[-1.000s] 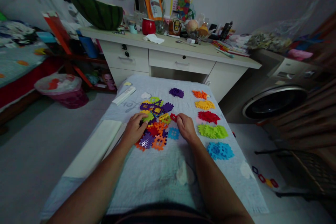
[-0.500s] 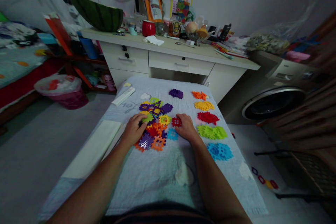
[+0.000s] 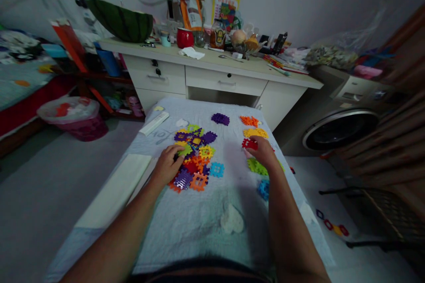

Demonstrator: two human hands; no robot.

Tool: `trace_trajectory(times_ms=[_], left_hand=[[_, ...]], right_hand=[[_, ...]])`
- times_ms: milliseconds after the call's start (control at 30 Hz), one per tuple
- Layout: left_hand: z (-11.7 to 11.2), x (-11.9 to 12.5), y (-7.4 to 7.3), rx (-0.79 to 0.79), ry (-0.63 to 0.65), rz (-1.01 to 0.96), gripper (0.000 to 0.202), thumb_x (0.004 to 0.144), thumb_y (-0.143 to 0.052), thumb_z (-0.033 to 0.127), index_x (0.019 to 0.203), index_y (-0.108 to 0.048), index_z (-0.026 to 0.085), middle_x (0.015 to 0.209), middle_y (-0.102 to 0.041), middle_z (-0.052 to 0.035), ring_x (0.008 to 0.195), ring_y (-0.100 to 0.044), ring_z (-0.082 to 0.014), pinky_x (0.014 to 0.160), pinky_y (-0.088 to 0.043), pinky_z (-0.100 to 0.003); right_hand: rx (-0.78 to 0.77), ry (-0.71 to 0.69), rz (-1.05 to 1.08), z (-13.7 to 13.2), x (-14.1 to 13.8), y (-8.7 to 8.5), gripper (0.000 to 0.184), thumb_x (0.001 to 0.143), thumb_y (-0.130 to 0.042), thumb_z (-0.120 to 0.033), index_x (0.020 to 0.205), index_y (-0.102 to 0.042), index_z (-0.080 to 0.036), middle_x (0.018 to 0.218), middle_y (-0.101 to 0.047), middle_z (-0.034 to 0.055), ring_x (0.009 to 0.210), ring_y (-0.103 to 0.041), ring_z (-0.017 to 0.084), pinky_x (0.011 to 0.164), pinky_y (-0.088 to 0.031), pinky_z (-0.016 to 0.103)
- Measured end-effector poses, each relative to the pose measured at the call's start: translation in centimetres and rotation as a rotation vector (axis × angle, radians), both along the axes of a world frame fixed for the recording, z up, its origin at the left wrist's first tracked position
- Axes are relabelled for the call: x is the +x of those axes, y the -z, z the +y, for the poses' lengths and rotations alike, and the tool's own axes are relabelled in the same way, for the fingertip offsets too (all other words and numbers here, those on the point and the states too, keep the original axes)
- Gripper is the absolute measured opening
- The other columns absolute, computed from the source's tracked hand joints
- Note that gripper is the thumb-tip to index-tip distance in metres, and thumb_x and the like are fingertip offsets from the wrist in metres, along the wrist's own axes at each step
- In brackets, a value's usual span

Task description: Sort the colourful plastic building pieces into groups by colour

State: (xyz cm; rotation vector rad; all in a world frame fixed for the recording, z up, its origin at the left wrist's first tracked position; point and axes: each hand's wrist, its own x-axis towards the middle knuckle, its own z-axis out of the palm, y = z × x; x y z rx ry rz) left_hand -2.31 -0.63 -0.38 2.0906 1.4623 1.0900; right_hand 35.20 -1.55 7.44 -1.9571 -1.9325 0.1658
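Observation:
A mixed heap of colourful plastic grid tiles (image 3: 195, 154) lies in the middle of a pale blue cloth (image 3: 199, 221). My left hand (image 3: 166, 169) rests on the heap's left edge, fingers curled on the tiles. My right hand (image 3: 264, 152) is over the right-hand column of sorted piles and pinches a red tile (image 3: 249, 143) above where the red pile lay. Sorted piles stand nearby: purple (image 3: 220, 119), orange (image 3: 249, 120), yellow (image 3: 255, 133), green (image 3: 256, 166) and blue (image 3: 264, 188), the last two partly hidden by my forearm.
A white desk (image 3: 229, 79) crowded with a half watermelon (image 3: 121, 20), a red mug (image 3: 184, 37) and bottles stands behind the cloth. A washing machine (image 3: 341, 128) is at right, a pink bin (image 3: 75, 117) at left. A white remote (image 3: 154, 123) and white slab (image 3: 113, 188) lie on the cloth's left.
My right hand took a red tile from the heap's right edge and carried it right to the red pile. My left hand stayed on the heap. The camera shifted slightly.

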Motion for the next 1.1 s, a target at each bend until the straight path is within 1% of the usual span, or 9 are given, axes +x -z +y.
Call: trace_trajectory(times_ms=[167,300,567,667,767,867,933,1000,1100], left_hand=[[0.0,0.0,-0.1,-0.005,0.004,0.001,0.027,0.088,-0.049,0.035,0.108,-0.061,0.021,0.115,-0.062,-0.0081,0.113,-0.055,-0.0243,0.103,-0.042,-0.044],[0.0,0.0,-0.3,-0.012,0.007,0.000,0.027,0.086,-0.049,0.034,0.106,-0.062,0.020,0.114,-0.062,-0.0085,0.112,-0.055,-0.0246,0.102,-0.043,-0.044],[0.1,0.0,0.0,-0.019,0.002,-0.001,0.028,0.086,-0.050,0.034,0.107,-0.062,0.020,0.114,-0.062,-0.0085,0.112,-0.056,-0.0250,0.102,-0.043,-0.044],[0.0,0.0,0.0,-0.019,0.000,-0.003,0.028,0.086,-0.050,0.034,0.107,-0.062,0.021,0.115,-0.061,-0.0083,0.112,-0.056,-0.0247,0.102,-0.043,-0.043],[0.0,0.0,0.0,-0.019,-0.004,0.001,0.028,0.086,-0.050,0.034,0.108,-0.062,0.021,0.115,-0.061,-0.0083,0.112,-0.056,-0.0245,0.101,-0.043,-0.043],[0.0,0.0,-0.2,-0.015,-0.006,0.007,0.027,0.086,-0.050,0.034,0.107,-0.062,0.021,0.115,-0.061,-0.0082,0.111,-0.056,-0.0244,0.101,-0.043,-0.043],[-0.1,0.0,-0.2,-0.007,-0.004,0.007,0.026,0.086,-0.050,0.034,0.106,-0.062,0.021,0.114,-0.062,-0.0079,0.111,-0.056,-0.0241,0.101,-0.044,-0.042],[-0.1,0.1,-0.3,-0.001,-0.005,0.007,0.026,0.087,-0.050,0.034,0.106,-0.062,0.021,0.113,-0.062,-0.0079,0.111,-0.056,-0.0241,0.101,-0.043,-0.042],[-0.1,0.1,-0.3,0.002,-0.009,0.007,0.027,0.087,-0.050,0.034,0.106,-0.062,0.020,0.113,-0.062,-0.0080,0.111,-0.056,-0.0241,0.101,-0.043,-0.042]], right_hand=[[-0.066,0.217,0.005,-0.2,5.8,0.0,0.041,0.079,-0.067,-0.026,0.119,-0.063,-0.015,0.112,-0.069,0.0109,0.095,-0.066,0.022,0.083,-0.048,0.030],[-0.101,0.333,-0.015,-0.4,8.5,1.0,0.037,0.083,-0.063,-0.030,0.116,-0.064,-0.014,0.109,-0.071,0.0114,0.094,-0.067,0.022,0.081,-0.048,0.029],[-0.121,0.403,-0.058,-0.3,8.6,2.3,0.034,0.086,-0.059,-0.032,0.114,-0.066,-0.014,0.114,-0.070,0.0142,0.103,-0.065,0.025,0.087,-0.047,0.032],[-0.146,0.431,-0.056,-0.5,8.2,1.8,0.035,0.088,-0.057,-0.032,0.116,-0.066,-0.014,0.115,-0.070,0.0152,0.107,-0.064,0.027,0.089,-0.047,0.035],[-0.126,0.437,-0.061,-0.9,7.1,0.4,0.035,0.088,-0.056,-0.032,0.117,-0.066,-0.016,0.117,-0.069,0.0148,0.110,-0.063,0.029,0.092,-0.046,0.038],[-0.062,0.338,-0.025,-1.2,4.6,-1.2,0.035,0.088,-0.056,-0.031,0.118,-0.065,-0.016,0.120,-0.068,0.0141,0.109,-0.063,0.028,0.093,-0.046,0.038],[-0.039,0.181,0.029,-1.4,1.9,-1.8,0.034,0.089,-0.057,-0.031,0.118,-0.065,-0.016,0.120,-0.067,0.0135,0.107,-0.063,0.026,0.093,-0.046,0.037],[-0.050,-0.034,0.069,-1.9,-1.3,-1.7,0.033,0.088,-0.059,-0.028,0.118,-0.064,-0.016,0.119,-0.067,0.0120,0.106,-0.062,0.024,0.095,-0.045,0.035],[-0.128,-0.337,0.107,-2.8,-6.1,-0.3,0.037,0.083,-0.067,-0.029,0.118,-0.063,-0.018,0.116,-0.067,0.0096,0.107,-0.060,0.022,0.096,-0.044,0.035]])
